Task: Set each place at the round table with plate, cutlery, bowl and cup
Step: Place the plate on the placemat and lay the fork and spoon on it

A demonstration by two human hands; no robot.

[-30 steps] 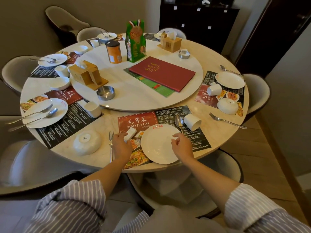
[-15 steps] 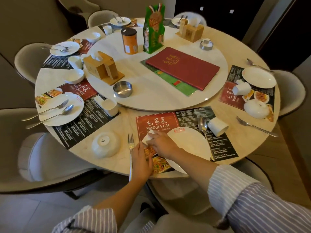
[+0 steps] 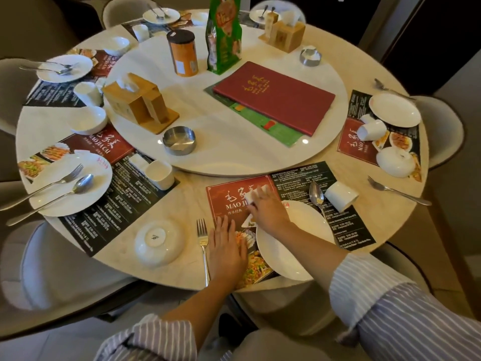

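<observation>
Near place setting, head view: left hand lies flat, fingers straight, palm down on the printed placemat, just right of the fork, which lies on the bare table with tines pointing away from the person. Right hand reaches across the left part of the near plate; its fingers curl over a small white object on the red panel of the placemat; what the object is cannot be told. Plate sits on the placemat and overhangs the table edge slightly. Spoon lies on the dark half of the placemat beyond the plate, bowl end away from the person. Cup lies tipped on its side just right of the spoon. Bowl sits upside down on the table left of the fork, off the placemat. Left setting: plate carries 1 fork and 1 spoon, with an upright cup beside it. Right setting: plate, a cup on its side, an inverted bowl, and a fork on the table. The turntable holds a red menu.
</observation>
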